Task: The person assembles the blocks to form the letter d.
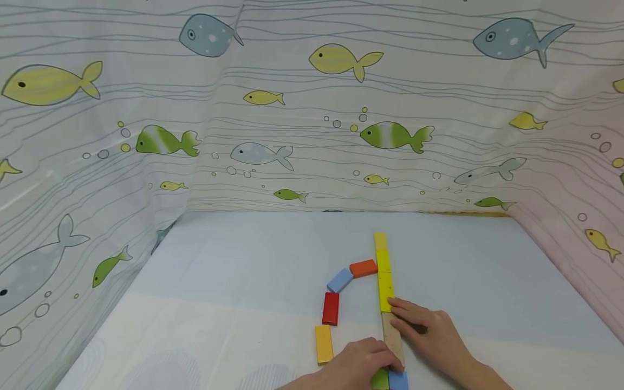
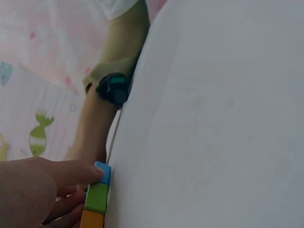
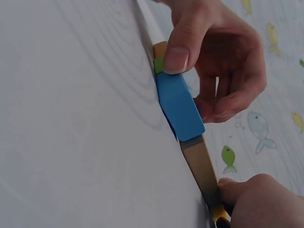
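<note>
A straight row of blocks runs away from me: a blue block (image 1: pixel 398 381) nearest, a plain wooden block (image 1: pixel 392 338), then yellow blocks (image 1: pixel 385 287). My left hand (image 1: pixel 358 364) pinches the blue block at the row's near end; in the right wrist view its thumb (image 3: pixel 178 59) lies on the near side and fingers curl behind. Next to the blue one is a green block (image 1: pixel 379 379), partly covered by that hand. On the row's right side, my right hand (image 1: pixel 436 336) touches the wooden and yellow blocks with outstretched fingertips.
Left of the row, a curve of spaced blocks bends toward it: an orange-yellow block (image 1: pixel 324 345), a red block (image 1: pixel 331 309), a light blue block (image 1: pixel 340 280) and an orange-red block (image 1: pixel 363 268). A fish-print cloth (image 1: pixel 302 119) hangs around the pale table (image 1: pixel 234 260).
</note>
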### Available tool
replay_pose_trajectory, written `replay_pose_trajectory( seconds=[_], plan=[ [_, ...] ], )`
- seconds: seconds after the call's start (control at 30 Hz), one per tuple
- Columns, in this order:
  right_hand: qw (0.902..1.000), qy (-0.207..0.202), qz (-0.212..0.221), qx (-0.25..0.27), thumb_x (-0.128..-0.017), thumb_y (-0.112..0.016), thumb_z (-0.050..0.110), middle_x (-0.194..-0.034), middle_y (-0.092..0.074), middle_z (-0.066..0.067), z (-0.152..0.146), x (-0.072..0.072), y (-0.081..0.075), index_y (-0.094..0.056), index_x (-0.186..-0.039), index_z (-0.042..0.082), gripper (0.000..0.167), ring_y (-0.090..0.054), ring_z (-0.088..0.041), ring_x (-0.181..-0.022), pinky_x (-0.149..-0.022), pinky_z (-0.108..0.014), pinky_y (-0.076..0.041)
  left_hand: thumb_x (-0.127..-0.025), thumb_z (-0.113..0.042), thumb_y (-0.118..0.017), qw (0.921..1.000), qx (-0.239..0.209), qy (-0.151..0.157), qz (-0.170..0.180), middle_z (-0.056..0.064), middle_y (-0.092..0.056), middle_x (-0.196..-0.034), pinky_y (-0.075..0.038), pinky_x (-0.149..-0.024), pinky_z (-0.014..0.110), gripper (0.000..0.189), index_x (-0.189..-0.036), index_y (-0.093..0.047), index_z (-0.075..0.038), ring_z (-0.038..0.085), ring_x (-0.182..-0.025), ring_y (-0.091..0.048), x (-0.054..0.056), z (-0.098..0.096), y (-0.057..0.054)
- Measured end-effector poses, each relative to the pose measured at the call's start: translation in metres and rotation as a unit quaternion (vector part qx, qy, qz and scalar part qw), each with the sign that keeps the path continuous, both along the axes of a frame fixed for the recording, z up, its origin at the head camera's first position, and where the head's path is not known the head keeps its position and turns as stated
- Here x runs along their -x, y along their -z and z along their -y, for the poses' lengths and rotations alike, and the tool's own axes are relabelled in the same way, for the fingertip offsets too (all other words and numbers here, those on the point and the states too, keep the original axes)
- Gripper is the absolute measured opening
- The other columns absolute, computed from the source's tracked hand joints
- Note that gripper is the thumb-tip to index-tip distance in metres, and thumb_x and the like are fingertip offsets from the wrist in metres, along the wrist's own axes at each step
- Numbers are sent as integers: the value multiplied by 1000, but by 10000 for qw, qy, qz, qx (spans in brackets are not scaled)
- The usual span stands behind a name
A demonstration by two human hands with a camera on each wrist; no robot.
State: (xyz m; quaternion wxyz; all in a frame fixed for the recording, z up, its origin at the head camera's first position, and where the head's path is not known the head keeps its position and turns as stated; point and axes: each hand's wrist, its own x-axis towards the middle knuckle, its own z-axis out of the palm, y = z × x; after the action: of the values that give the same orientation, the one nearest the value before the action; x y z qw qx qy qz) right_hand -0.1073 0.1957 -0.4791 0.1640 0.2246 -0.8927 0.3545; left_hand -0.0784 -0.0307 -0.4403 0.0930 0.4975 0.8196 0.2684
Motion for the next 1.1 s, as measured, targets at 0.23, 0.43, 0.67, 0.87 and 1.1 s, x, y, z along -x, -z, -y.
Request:
replay_pose_trajectory(
  seconds=[0.23,0.43,0.67,0.87,1.1],
  plan=[
    [10000,-4,77,2,-85,-80,25,-122,-70,13,-1,0,2,-77,-114,20,30,-69,-11,-108,-86,0,-44,-89,-34,-75,9999,78,-79,93,-8,-66,-114,-41,-90,2,42,-125,-65,-15,-6,-97,-54,0,0,0],
    [10000,-6,37,7,-84,-81,25,-121,-71,13,-1,0,1,-77,-114,19,30,-69,-11,-108,-86,0,-43,-89,-34,-76,9992,137,-169,347,-10,-65,-112,-41,-87,1,43,-126,-64,-16,-7,-94,-54,0,-1,-1],
    [9999,35,85,-58,-84,-80,25,-121,-70,13,0,-1,-1,-77,-114,19,30,-69,-12,-109,-86,-2,-45,-88,-33,-77,9993,51,-213,296,-9,-66,-110,-40,-86,0,41,-123,-65,-15,-8,-92,-55,1,-1,-1],
    [10000,35,48,-63,-84,-81,24,-121,-70,13,0,0,0,-77,-114,19,30,-69,-12,-108,-86,-4,-47,-88,-32,-77,9990,84,-240,361,-9,-66,-109,-41,-87,1,39,-121,-66,-14,-8,-91,-54,2,0,-1],
    [10000,-5,28,-34,-84,-80,23,-121,-71,12,0,-1,0,-78,-114,18,30,-69,-12,-108,-87,-1,-43,-88,-32,-77,9992,109,-208,337,-9,-66,-108,-42,-87,2,37,-119,-67,-14,-8,-92,-53,2,0,-1]
  ],
)
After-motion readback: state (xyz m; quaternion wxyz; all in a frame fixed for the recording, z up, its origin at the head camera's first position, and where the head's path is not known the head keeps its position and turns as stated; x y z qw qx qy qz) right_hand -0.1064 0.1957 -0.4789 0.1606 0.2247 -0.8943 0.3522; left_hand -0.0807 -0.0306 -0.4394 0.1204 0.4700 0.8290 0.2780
